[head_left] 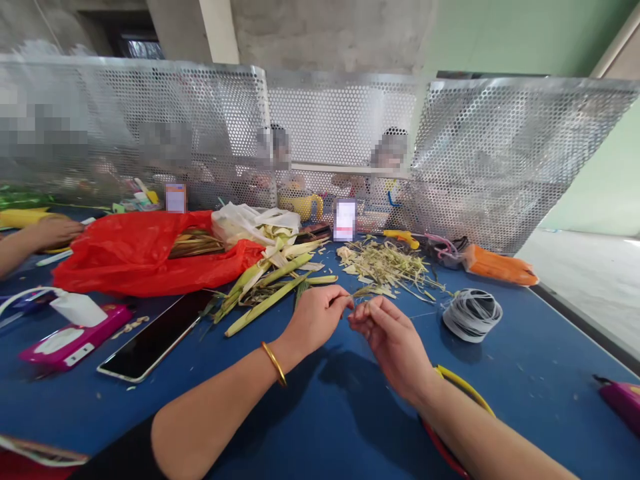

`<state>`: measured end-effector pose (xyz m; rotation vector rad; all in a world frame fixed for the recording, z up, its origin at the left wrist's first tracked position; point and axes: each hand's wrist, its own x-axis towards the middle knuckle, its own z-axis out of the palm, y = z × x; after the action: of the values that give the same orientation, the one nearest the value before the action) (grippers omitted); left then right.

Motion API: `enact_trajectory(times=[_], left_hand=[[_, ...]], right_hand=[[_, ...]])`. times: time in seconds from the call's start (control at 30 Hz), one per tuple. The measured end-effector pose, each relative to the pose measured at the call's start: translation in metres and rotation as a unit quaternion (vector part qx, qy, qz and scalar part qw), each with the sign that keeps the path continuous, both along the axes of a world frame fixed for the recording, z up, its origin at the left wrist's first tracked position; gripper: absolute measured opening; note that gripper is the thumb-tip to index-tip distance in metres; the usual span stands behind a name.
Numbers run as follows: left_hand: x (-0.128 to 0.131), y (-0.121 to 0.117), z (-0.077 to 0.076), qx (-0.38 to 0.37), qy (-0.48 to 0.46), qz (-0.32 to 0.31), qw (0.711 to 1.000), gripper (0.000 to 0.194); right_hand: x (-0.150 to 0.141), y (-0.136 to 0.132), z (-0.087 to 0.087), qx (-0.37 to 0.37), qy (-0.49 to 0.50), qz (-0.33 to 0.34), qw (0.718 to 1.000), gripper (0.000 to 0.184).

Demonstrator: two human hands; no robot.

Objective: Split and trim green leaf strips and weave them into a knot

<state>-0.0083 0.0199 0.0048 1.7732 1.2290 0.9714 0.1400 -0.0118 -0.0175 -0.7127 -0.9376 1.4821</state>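
Note:
My left hand (324,312) and my right hand (393,337) meet above the blue table, fingertips almost touching. Both are closed in a pinch on a thin pale-green husk strip (363,292), partly hidden by the fingers. Behind them is a loose pile of shredded husk strips (393,263). Long yellow-green husk leaves (273,293) lie to the left of my left hand. A ball of whitish cord (473,315) stands to the right of my right hand. Under my right forearm, a yellow-and-red curved handle (467,390) shows in part.
A red plastic bag (135,253) holding dried leaves, a phone (157,337) and a magenta power strip (75,337) are on the left. An orange packet (500,265) lies at the right edge. Perforated metal panels (340,120) stand behind. Another person's hand (57,231) is at far left.

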Motion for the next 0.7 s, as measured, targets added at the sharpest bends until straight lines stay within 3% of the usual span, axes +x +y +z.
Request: enact_trajectory(times=[0.13,0.27,0.4,0.5,0.6,0.7], left_hand=[[0.002,-0.001,-0.002,-0.098,-0.049,-0.010,0.994,0.018],[0.006,0.001,-0.011,-0.178,-0.128,-0.037,0.975,0.015],[0.008,0.002,-0.016,-0.125,-0.058,-0.028,0.990,0.019],[0.005,0.001,-0.014,-0.005,0.090,-0.033,0.995,0.024],[-0.002,-0.001,-0.009,0.081,0.220,-0.099,0.967,0.023],[-0.008,-0.001,-0.003,0.040,0.226,-0.235,0.945,0.020]], right_hand=[[0.005,0.000,-0.001,0.143,-0.225,-0.038,0.963,0.023],[0.009,0.001,-0.003,0.204,-0.348,-0.042,0.914,0.024],[0.007,-0.004,-0.004,0.265,-0.436,-0.031,0.859,0.024],[0.011,-0.003,0.001,0.277,-0.471,-0.026,0.837,0.023],[0.021,0.003,0.010,0.217,-0.466,0.012,0.858,0.023],[0.030,0.012,0.015,0.103,-0.359,0.104,0.922,0.023]])
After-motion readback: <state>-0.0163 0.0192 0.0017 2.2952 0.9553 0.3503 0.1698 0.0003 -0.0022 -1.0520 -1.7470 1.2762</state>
